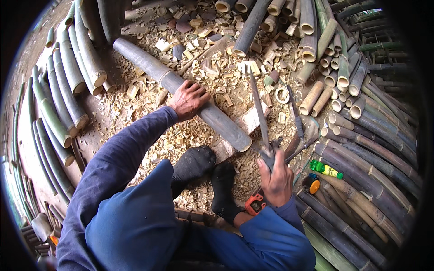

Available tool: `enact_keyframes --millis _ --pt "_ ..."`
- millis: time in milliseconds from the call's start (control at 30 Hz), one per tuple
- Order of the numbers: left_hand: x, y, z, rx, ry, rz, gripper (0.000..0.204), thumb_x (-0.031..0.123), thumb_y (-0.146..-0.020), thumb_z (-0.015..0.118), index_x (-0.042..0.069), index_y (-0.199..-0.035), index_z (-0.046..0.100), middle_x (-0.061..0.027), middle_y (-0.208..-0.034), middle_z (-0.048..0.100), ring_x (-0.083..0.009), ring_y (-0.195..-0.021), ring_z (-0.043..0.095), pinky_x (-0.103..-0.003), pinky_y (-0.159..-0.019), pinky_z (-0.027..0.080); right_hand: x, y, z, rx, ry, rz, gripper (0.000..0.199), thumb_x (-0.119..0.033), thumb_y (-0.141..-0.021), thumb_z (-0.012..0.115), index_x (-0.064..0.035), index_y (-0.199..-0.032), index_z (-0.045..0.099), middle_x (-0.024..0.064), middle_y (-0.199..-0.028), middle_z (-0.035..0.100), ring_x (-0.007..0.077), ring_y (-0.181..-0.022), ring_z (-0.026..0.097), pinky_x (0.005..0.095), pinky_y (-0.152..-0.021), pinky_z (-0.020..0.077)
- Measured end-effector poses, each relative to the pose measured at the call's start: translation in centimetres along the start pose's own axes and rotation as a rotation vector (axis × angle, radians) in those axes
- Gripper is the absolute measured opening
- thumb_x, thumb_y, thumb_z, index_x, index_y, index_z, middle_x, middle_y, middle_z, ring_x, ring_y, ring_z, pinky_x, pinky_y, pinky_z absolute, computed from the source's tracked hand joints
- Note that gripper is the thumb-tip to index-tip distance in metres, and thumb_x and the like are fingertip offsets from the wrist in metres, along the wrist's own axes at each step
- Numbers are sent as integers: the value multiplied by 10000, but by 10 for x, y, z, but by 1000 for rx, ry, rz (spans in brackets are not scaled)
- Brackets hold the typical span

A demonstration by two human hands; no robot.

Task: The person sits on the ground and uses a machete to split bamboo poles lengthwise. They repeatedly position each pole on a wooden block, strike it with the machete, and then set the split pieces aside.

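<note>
Now the left hand (188, 99) lies flat, fingers spread, on a long grey bamboo pole (181, 89). Meanwhile the right hand (276, 178) grips a long-bladed knife (260, 108), blade raised over the pole's cut end.

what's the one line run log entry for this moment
left hand: pressing down on bamboo pole | right hand: gripping long blade, raised | pole end on wood block | ground: bamboo chips

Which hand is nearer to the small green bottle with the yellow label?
The right hand. It grips a long blade beside the green bottle. The left hand rests on the dark bamboo pole, much farther away.
</note>
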State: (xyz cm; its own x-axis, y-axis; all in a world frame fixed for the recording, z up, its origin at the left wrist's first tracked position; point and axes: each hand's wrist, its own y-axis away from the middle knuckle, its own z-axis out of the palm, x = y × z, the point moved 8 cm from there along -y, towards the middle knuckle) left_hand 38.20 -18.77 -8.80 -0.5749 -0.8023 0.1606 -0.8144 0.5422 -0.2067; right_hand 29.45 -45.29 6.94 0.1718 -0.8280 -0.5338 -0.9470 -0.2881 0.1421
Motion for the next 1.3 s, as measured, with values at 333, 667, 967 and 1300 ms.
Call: enact_keyframes --millis 333,667,967,1300 --pt "5 -14 4 -32 -16 19 362 233 -830 701 124 -1163 609 -67 -1053 626 -271 -1078 606 -476 -990 438 27 7 23 -185 199 199 392 -303 -1001 653 -8 -1190 475 320 -853 695 506 -825 703 590 -704 534" --pt "17 -11 1 -12 -27 -49 513 229 -789 751 121 -1265 592 -95 -1137 616 -287 -1180 594 -511 -1107 391 82 33 38 -246 251 293 392 -318 -1008 631 -18 -1213 484 328 -859 694 529 -837 689 611 -720 531" --pt "12 -37 9 -421 65 -29 449 221 -693 818 156 -1110 664 -78 -1099 656 -265 -1134 657 -477 -1027 433 75 29 52 -103 233 167 347 -330 -1037 601 -29 -1176 502 274 -965 719 466 -829 727 552 -712 556" --pt "11 -9 -8 47 23 -14 374 211 -720 772 104 -1050 634 -83 -976 617 -287 -958 618 -460 -907 457 -12 16 -12 216 -31 -143 389 -155 -967 713 -32 -1301 555 226 -940 724 447 -810 719 479 -675 576"
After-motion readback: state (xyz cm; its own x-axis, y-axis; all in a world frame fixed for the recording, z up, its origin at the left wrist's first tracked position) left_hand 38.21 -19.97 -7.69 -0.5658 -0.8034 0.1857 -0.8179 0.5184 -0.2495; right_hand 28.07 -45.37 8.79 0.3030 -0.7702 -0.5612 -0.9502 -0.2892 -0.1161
